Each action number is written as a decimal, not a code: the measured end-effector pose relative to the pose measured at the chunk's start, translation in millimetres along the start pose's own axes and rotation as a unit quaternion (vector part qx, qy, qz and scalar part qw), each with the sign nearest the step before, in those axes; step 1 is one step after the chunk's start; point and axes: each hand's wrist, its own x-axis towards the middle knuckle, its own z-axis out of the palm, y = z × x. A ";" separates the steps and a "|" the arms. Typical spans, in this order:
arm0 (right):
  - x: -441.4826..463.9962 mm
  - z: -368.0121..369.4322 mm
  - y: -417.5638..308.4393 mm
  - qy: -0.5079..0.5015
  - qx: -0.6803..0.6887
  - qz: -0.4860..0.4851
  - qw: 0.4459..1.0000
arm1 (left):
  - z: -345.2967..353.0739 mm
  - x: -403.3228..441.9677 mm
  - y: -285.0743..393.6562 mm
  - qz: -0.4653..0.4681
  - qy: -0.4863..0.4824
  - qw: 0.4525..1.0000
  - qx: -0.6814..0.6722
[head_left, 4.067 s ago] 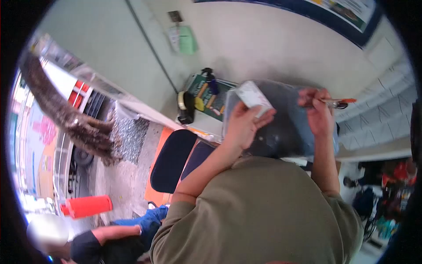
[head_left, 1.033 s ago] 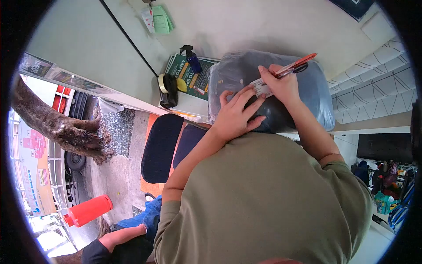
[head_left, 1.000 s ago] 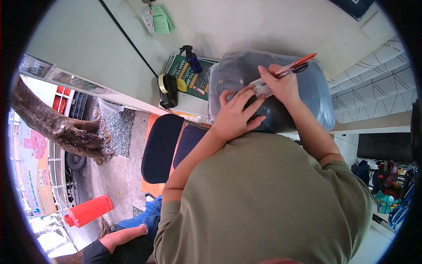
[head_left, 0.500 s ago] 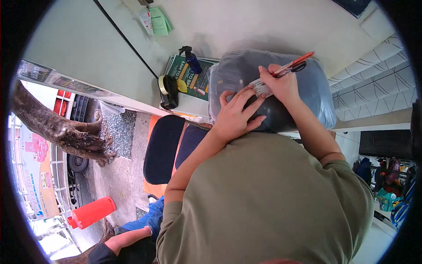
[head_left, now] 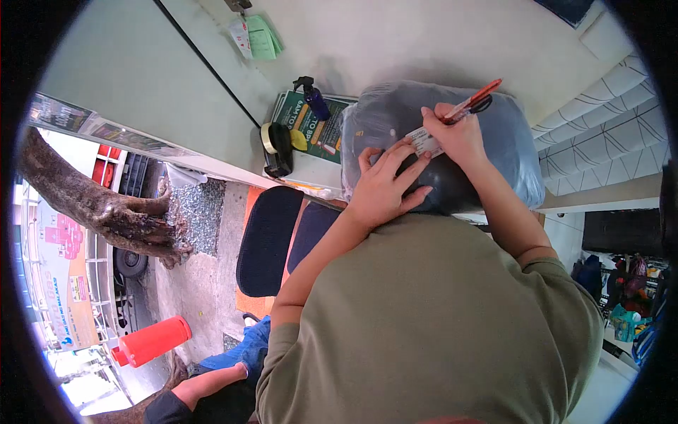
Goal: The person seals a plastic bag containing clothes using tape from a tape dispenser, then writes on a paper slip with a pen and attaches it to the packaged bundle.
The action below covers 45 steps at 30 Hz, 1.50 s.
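A big dark bundle in clear plastic [head_left: 508,169] lies under both my hands. On top of it is a small white printed slip [head_left: 422,140]. My left hand [head_left: 387,185] rests flat on the bundle with fingers spread, its fingertips on the slip's near left edge. In my right hand [head_left: 458,138] is a red pen [head_left: 480,96] with a black clip, gripped between the fingers and slanting up to the right. The pen's tip is hidden behind the fingers, so whether it touches the slip cannot be seen.
Left of the bundle stand a blue spray bottle [head_left: 313,99], green printed sheets [head_left: 289,109] and a tape dispenser [head_left: 277,150]. Below are a dark chair [head_left: 267,244] and a red gas cylinder [head_left: 152,340]. Another person's arm [head_left: 208,385] shows at lower left.
The whole view has shifted slightly to the right. The pen leans a little differently in my right hand, while my left hand stays on the bundle.
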 end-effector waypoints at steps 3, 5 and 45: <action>-1.0 0.8 2.9 0.005 0.030 0.007 1.000 | 0.2 0.5 -0.4 0.003 0.006 1.000 -0.002; -1.6 0.8 4.8 0.014 0.044 0.018 0.999 | -0.1 0.0 0.4 0.001 0.004 1.000 -0.007; 11.4 -3.0 6.9 -0.004 0.214 0.124 0.969 | 5.2 -4.5 -4.6 0.041 0.074 0.996 -0.002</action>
